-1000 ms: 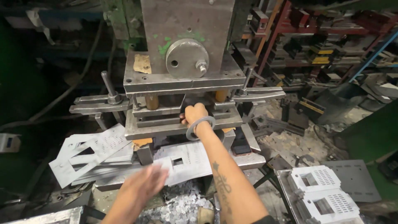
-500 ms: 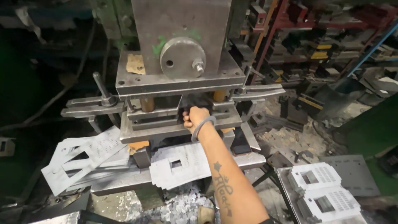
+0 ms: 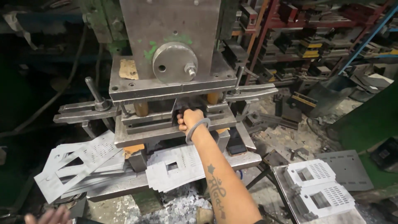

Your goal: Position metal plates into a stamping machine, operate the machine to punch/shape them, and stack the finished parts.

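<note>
My right hand (image 3: 188, 120), with a metal bangle on the wrist, reaches into the gap between the upper and lower die plates (image 3: 166, 128) of a grey power press (image 3: 174, 41). Its fingers are curled inside the gap, so anything they hold is hidden. Only the spread fingertips of my left hand (image 3: 45, 216) show, at the bottom left edge, and they hold nothing. A stack of punched white sheets (image 3: 176, 168) lies just under my right forearm. More punched sheets (image 3: 78, 166) lie fanned out to the left of the die.
A table at the lower right holds finished perforated plates (image 3: 319, 186), with a grey plate (image 3: 346, 168) beside them. Metal scrap chips (image 3: 182, 207) lie below the press. A clamp lever (image 3: 93, 91) stands up at the left. Racks of dies (image 3: 315, 41) fill the back right.
My left hand has drawn back from the sheets at the centre down to the bottom left edge. My right hand has stayed inside the die gap.
</note>
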